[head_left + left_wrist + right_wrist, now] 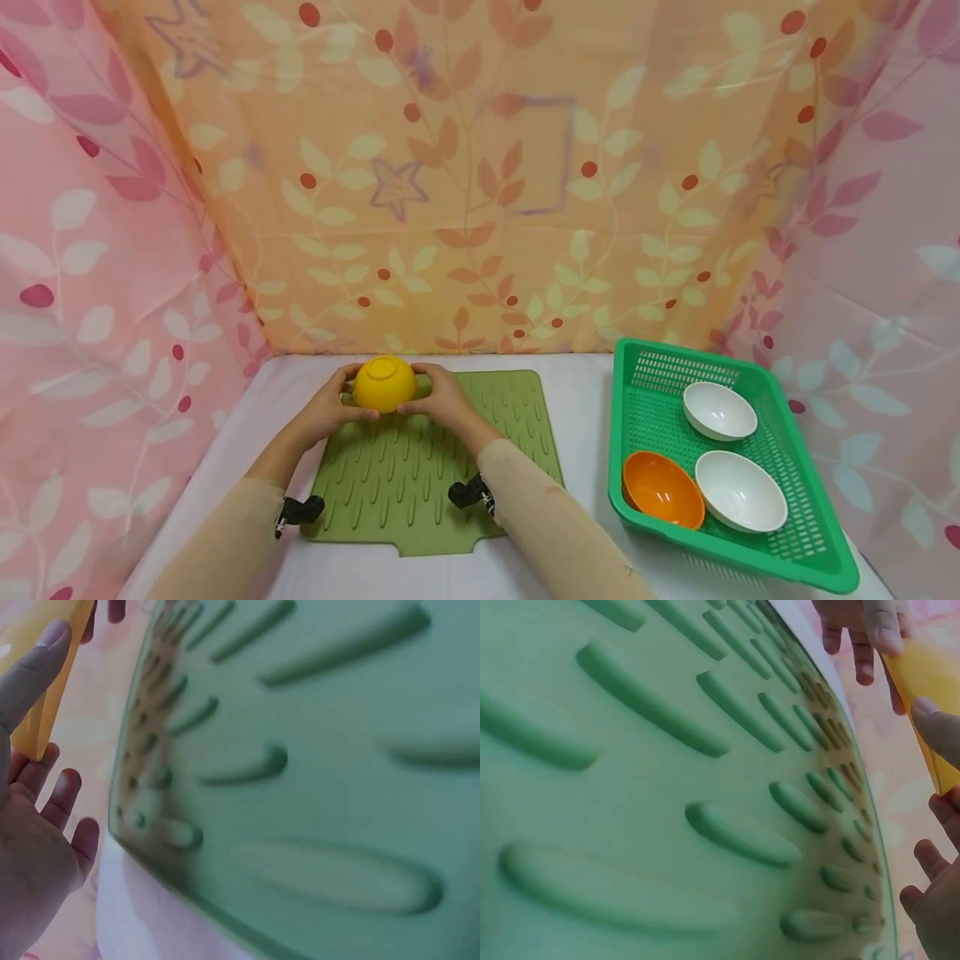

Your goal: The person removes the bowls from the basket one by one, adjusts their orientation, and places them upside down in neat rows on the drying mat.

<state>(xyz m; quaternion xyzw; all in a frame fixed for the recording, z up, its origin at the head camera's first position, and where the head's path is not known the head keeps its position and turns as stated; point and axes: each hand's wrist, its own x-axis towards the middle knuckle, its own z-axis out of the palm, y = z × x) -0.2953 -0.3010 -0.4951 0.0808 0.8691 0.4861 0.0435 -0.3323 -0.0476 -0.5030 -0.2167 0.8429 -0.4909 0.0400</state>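
Left of the middle of the head view, the left hand and the right hand grip the yellow bowl from its two sides, thumbs at the near side, and the bowl is upside down with its base ring upward. The bowl is held over the upper left part of the green mat, which lies on the white table. At the lower right of the frame stands the basket, where one orange bowl lies tilted at the lower left and two white bowls lie beside it and above.
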